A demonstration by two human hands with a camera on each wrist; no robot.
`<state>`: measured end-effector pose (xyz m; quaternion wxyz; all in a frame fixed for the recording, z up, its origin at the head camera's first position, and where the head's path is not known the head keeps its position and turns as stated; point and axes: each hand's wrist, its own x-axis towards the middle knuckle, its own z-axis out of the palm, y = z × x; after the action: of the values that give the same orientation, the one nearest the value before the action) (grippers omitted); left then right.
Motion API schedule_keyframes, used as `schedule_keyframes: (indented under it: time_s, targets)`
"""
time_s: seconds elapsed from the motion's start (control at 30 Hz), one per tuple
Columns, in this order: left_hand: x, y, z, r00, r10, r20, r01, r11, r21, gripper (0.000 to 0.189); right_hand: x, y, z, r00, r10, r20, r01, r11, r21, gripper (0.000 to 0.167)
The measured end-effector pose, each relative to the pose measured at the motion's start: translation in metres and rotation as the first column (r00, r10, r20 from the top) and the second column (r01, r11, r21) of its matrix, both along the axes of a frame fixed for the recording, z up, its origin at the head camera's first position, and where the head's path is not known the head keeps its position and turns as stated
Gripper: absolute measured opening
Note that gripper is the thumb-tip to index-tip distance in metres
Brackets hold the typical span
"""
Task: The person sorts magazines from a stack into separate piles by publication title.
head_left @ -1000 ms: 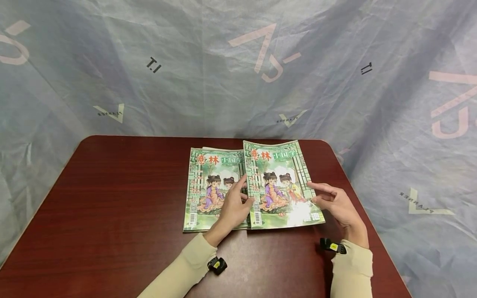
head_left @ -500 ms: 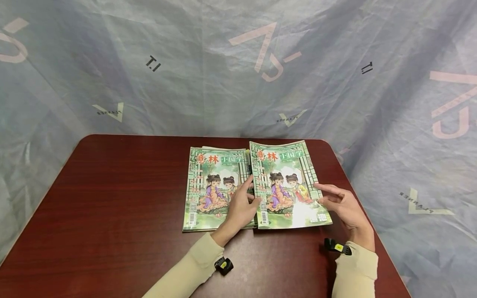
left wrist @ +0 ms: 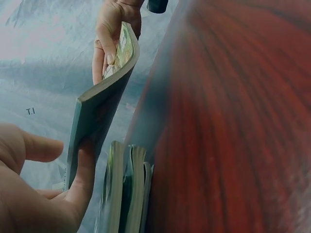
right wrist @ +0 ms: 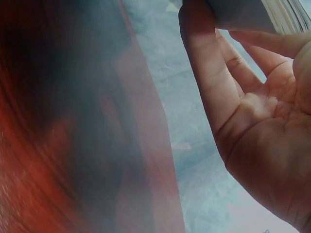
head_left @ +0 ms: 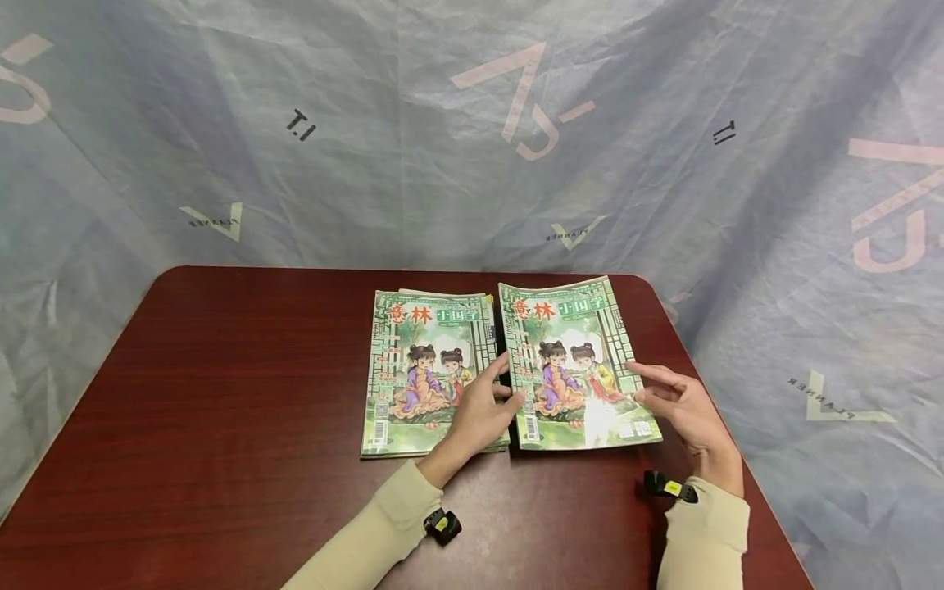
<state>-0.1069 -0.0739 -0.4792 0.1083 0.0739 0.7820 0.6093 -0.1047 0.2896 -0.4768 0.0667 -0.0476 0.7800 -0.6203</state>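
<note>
A green magazine (head_left: 571, 352) with two cartoon children on its cover is held at both sides above the right part of the table. My right hand (head_left: 689, 414) pinches its right edge, thumb on the cover and fingers beneath. At the left edge my left hand (head_left: 479, 418) has its thumb on the cover side and a finger stretched along the underside (left wrist: 99, 116). The magazine bows in the left wrist view. Just left of it lies a stack of several magazines (head_left: 413, 385) with the same cover on top, partly hidden by my left hand.
The dark red-brown table (head_left: 221, 393) extends left of the stack and toward me. Its right edge runs close beside my right forearm. A grey printed cloth (head_left: 369, 164) hangs behind and around the table.
Both hands have moved right with the magazine, which no longer overlaps the stack in the head view. A narrow gap now shows between them. The stack has stayed in place.
</note>
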Motion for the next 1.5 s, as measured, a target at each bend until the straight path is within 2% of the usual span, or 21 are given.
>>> schedule_keyframes:
  time_s: [0.1, 0.33, 0.53, 0.63, 0.87, 1.0, 1.07, 1.2, 1.3, 1.37, 1.5]
  targets:
    - [0.003, 0.0, 0.002, 0.999, -0.025, 0.028, 0.025, 0.999, 0.027, 0.072, 0.002, 0.002, 0.0, 1.0, -0.009, 0.003, 0.009, 1.0, 0.002, 0.049]
    - [0.007, 0.003, 0.0, 0.998, -0.064, 0.026, 0.061, 0.994, 0.095, 0.072, 0.006, 0.007, -0.002, 0.999, -0.027, 0.02, 0.028, 1.0, -0.008, 0.049]
    - [0.012, 0.009, 0.0, 0.993, -0.116, 0.038, 0.106, 0.974, 0.202, 0.075, 0.006, 0.017, -0.011, 0.997, -0.078, 0.023, 0.079, 0.996, -0.049, 0.046]
    - [0.014, 0.012, -0.002, 0.985, -0.162, 0.055, 0.142, 0.954, 0.262, 0.079, 0.008, 0.022, -0.013, 0.994, -0.099, 0.044, 0.101, 0.993, -0.06, 0.046]
    - [0.017, 0.017, -0.005, 0.957, -0.278, 0.079, 0.223, 0.885, 0.41, 0.074, 0.011, 0.028, -0.014, 0.989, -0.125, 0.081, 0.13, 0.99, -0.057, 0.048]
    - [0.019, 0.019, -0.007, 0.947, -0.312, 0.075, 0.246, 0.856, 0.455, 0.067, 0.011, 0.031, -0.014, 0.987, -0.135, 0.087, 0.14, 0.989, -0.05, 0.048]
    - [0.02, 0.021, -0.008, 0.947, -0.313, 0.07, 0.246, 0.85, 0.466, 0.063, 0.011, 0.032, -0.014, 0.987, -0.137, 0.087, 0.142, 0.989, -0.051, 0.048]
    - [0.021, 0.024, -0.01, 0.933, -0.346, 0.1, 0.238, 0.8, 0.55, 0.059, 0.011, 0.034, -0.016, 0.986, -0.141, 0.092, 0.146, 0.988, -0.052, 0.048]
    - [0.021, 0.025, -0.01, 0.913, -0.382, 0.144, 0.22, 0.758, 0.614, 0.058, 0.011, 0.035, -0.018, 0.984, -0.144, 0.102, 0.15, 0.987, -0.052, 0.047]
    - [0.021, 0.026, -0.01, 0.908, -0.389, 0.155, 0.215, 0.751, 0.625, 0.058, 0.011, 0.036, -0.02, 0.984, -0.146, 0.106, 0.153, 0.986, -0.06, 0.047]
    - [0.024, 0.026, -0.009, 0.904, -0.395, 0.164, 0.218, 0.755, 0.618, 0.06, 0.011, 0.035, -0.023, 0.984, -0.147, 0.104, 0.154, 0.986, -0.064, 0.046]
